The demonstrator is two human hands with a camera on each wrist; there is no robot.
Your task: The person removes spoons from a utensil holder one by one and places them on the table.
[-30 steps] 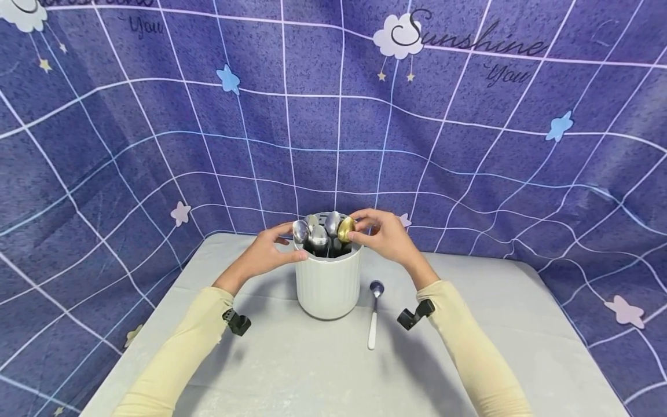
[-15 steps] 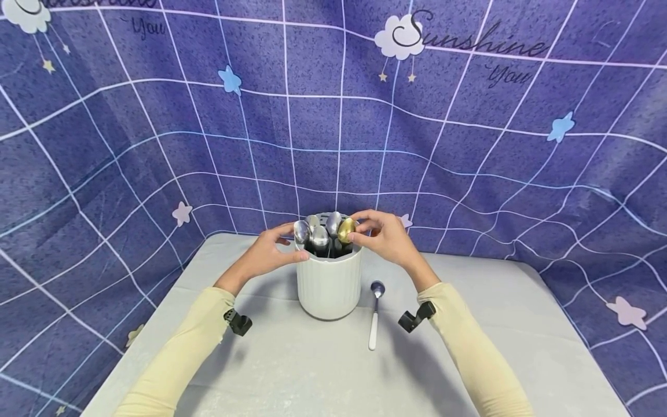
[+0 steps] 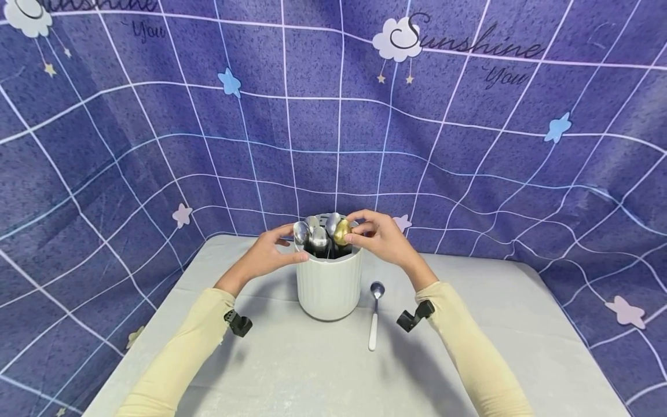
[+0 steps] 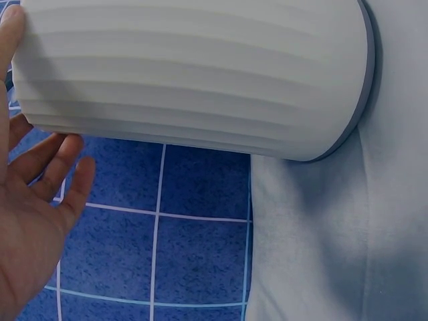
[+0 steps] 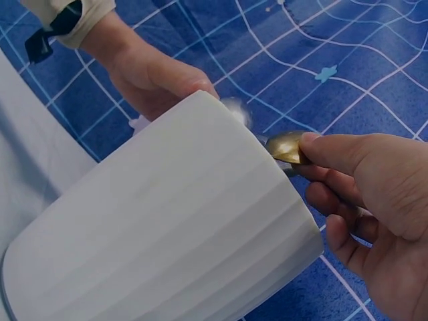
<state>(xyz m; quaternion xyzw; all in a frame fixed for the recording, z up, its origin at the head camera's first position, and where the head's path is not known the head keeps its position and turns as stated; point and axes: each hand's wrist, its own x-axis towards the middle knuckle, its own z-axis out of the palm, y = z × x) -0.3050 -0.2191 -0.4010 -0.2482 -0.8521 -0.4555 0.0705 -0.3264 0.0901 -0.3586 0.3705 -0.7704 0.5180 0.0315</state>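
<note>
A white ribbed utensil holder (image 3: 329, 289) stands upright on the table with several spoons in it, bowls up. My left hand (image 3: 267, 253) holds it at the left side of the rim, thumb at the front edge and fingers round the side. Between the thumb and fingers of my right hand (image 3: 383, 236) is the bowl of a gold spoon (image 3: 341, 231), pinched just above the holder's right rim; its handle is hidden inside. Silver spoons, among them one in front (image 3: 319, 236), crowd beside it. In the right wrist view the gold bowl (image 5: 284, 147) shows at the thumb tip.
A spoon with a white handle (image 3: 373, 331) lies on the grey tablecloth (image 3: 292, 370), to the right of the holder. A blue patterned curtain (image 3: 312, 121) hangs close behind and around the table. Each wrist carries a small black camera.
My right hand has shifted slightly left and the gold spoon's bowl has turned a little in its fingers. The left hand and the holder stay put.
</note>
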